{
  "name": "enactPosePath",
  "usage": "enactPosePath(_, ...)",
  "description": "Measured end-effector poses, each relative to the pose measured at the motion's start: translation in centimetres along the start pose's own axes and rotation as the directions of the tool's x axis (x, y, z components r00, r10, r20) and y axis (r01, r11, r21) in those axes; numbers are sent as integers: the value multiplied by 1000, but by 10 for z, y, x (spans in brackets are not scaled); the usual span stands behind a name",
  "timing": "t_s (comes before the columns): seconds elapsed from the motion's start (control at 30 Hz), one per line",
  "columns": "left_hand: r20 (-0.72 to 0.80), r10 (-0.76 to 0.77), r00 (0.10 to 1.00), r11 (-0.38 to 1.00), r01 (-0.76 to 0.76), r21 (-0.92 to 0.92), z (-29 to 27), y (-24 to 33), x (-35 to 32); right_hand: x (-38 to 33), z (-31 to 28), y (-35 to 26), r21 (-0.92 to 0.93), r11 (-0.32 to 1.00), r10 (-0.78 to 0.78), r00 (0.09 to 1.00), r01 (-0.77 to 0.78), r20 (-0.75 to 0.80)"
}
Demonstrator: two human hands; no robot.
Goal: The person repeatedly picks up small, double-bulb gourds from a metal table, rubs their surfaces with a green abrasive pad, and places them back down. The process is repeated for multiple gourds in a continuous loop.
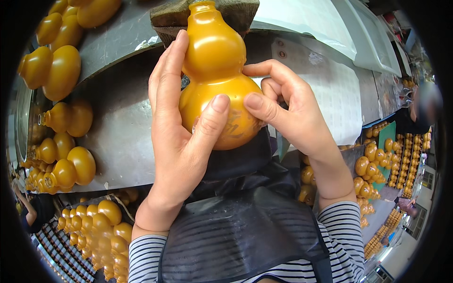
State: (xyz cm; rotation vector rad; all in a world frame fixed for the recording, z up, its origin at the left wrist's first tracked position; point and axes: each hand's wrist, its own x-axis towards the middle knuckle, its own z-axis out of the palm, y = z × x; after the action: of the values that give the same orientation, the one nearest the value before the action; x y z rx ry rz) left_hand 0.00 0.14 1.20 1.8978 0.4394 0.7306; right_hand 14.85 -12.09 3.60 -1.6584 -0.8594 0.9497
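Note:
A glossy amber, gourd-shaped bottle (pixel 212 52) is held between my two hands, its neck pointing away from me. My left hand (pixel 177 108) lies along its left side, the thumb pressed on the lower bulb. On the other side, my right hand (pixel 288 101) has its thumb on the lower bulb and its forefinger at the waist; the other fingers are curled. Brownish marks show on the bottle's lower bulb, between and below my thumbs. The neck end lies over a notched wooden block (pixel 170 21).
Similar amber gourd bottles (pixel 78 165) stand on the left of the metal table (pixel 125 127), with more beyond and below. White printed sheets (pixel 330 94) lie at right near a pale plastic tray (pixel 377 42). Other people (pixel 33 212) are at both sides. A dark apron (pixel 240 236) covers my front.

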Motion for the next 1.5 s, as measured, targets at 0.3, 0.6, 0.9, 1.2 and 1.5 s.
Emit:
enactPosePath(0.3, 67, -34, 997, 975, 48, -216, -6, -10, -8, 1, 7, 11, 160, 986, -41, 996, 54, -84)
enactPosePath(0.6, -16, -178, 984, 937, 165, -309, 3, 14, -6, -6, 5, 15, 122, 992, -13, 999, 19, -51)
enactPosePath(0.9, 110, -111, 988, 923, 144, -356, -9, -16, -11, -9, -3, 14, 71, 990, -115, 991, 119, -67)
enactPosePath(1.2, 20, -30, 999, 999, 30, -44, 5, -1, 0, -4, -6, 16, 63, 992, -99, 985, 109, -141)
enactPosePath(1.5, 72, -96, 993, 908, 117, -401, 0, 3, -2, -19, -19, 36, 239, 937, -146, 907, 254, -394)
